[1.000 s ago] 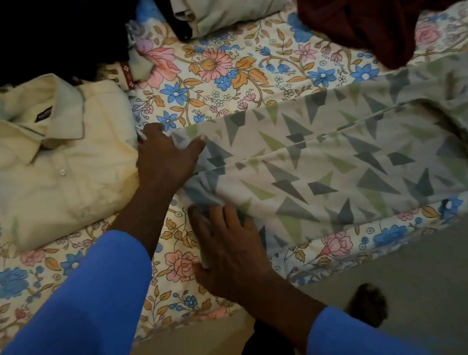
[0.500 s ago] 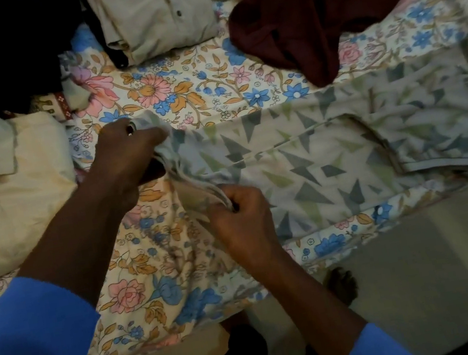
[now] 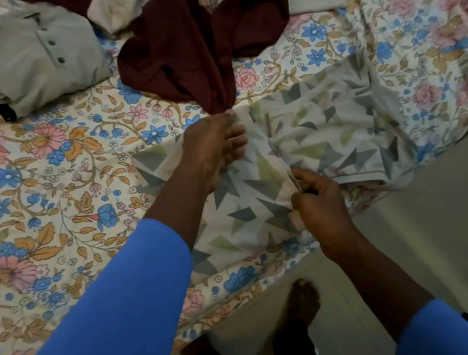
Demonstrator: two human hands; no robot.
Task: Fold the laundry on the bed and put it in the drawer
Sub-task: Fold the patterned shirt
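We see a pale triangle-print garment [image 3: 331,132] spread on the near right part of the bed [image 3: 55,183], its left end lifted and doubled over toward the right. Our left hand [image 3: 215,149] grips the fold at its far edge and our right hand [image 3: 320,202] pinches it at its near edge. Just beyond it a maroon garment [image 3: 189,53] lies crumpled, its near tip touching the print cloth, while a folded beige buttoned shirt [image 3: 31,63] rests at far left beside a loose heap of pale clothes [image 3: 133,1].
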